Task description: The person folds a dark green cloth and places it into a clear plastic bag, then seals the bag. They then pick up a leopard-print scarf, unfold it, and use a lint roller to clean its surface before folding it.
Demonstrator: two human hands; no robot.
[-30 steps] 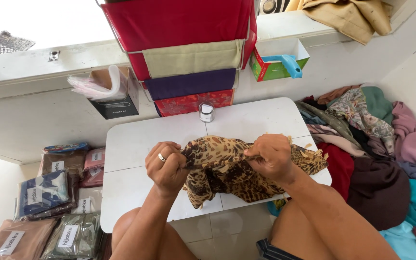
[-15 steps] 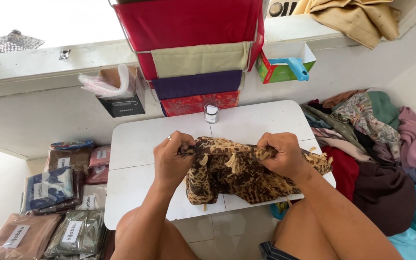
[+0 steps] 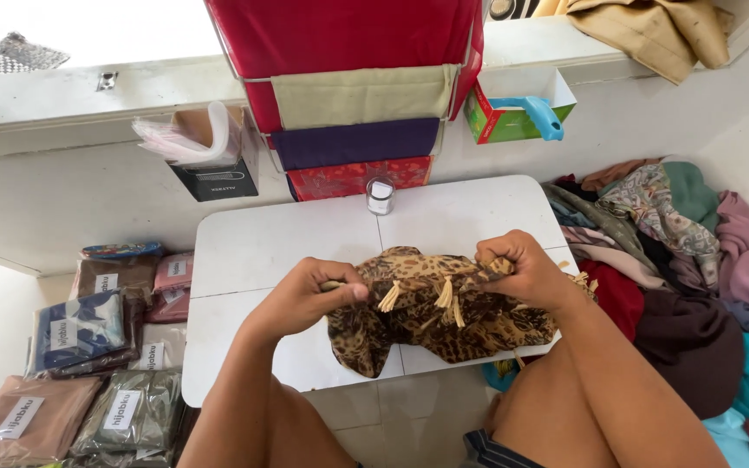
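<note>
A leopard-print scarf (image 3: 444, 321) with pale tassels lies bunched on a small white table (image 3: 288, 243). My left hand (image 3: 309, 295) pinches the scarf's left edge between thumb and fingers. My right hand (image 3: 526, 273) grips its right edge in a fist. The upper edge of the cloth is stretched between both hands, and the rest sags over the table's front edge.
A small white-lidded jar (image 3: 380, 196) stands at the table's back edge. Folded red, beige and purple cloths (image 3: 353, 95) are stacked behind. Packaged scarves (image 3: 80, 364) lie on the floor at left, a heap of loose cloth (image 3: 687, 260) at right. A green box (image 3: 509, 113) sits on the ledge.
My hands have moved apart and lowered slightly, pulling the scarf's top edge taut. The tassels now hang along that edge.
</note>
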